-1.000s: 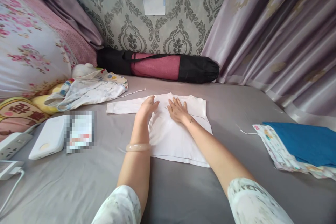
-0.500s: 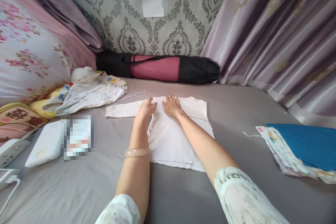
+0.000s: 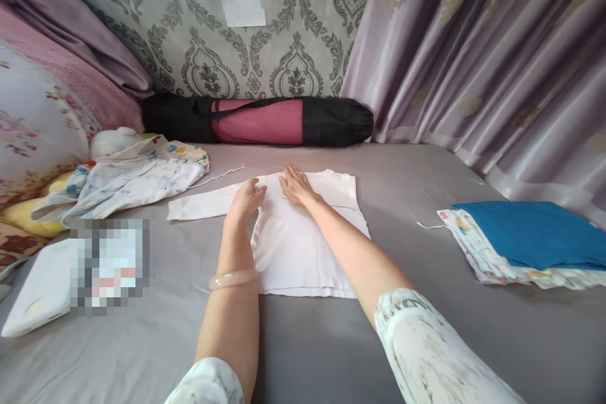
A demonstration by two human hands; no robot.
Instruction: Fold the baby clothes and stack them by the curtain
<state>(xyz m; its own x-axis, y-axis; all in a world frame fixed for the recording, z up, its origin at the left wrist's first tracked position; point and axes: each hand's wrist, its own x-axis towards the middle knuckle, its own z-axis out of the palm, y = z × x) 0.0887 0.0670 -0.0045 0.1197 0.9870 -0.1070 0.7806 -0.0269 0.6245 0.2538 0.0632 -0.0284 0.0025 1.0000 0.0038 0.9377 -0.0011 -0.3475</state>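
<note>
A white long-sleeved shirt lies spread on the grey bed sheet, with one sleeve stretched out to the left and the right side tucked in along its edge. My right hand rests flat on its upper part, fingers extended. Beside it, my left hand touches the shirt where the left sleeve meets the body. Thumb and forefinger there are apart, while the other fingers are mostly hidden. A pale bangle circles my left wrist.
To the right lies a folded pile with a blue cloth on top. A black and pink rolled bag lies along the wall. Left are a crumpled printed garment, a white box-shaped device and a pixelated item.
The view has turned slightly to the right, so everything sits further left. Both hands stay at about the same places on the shirt.
</note>
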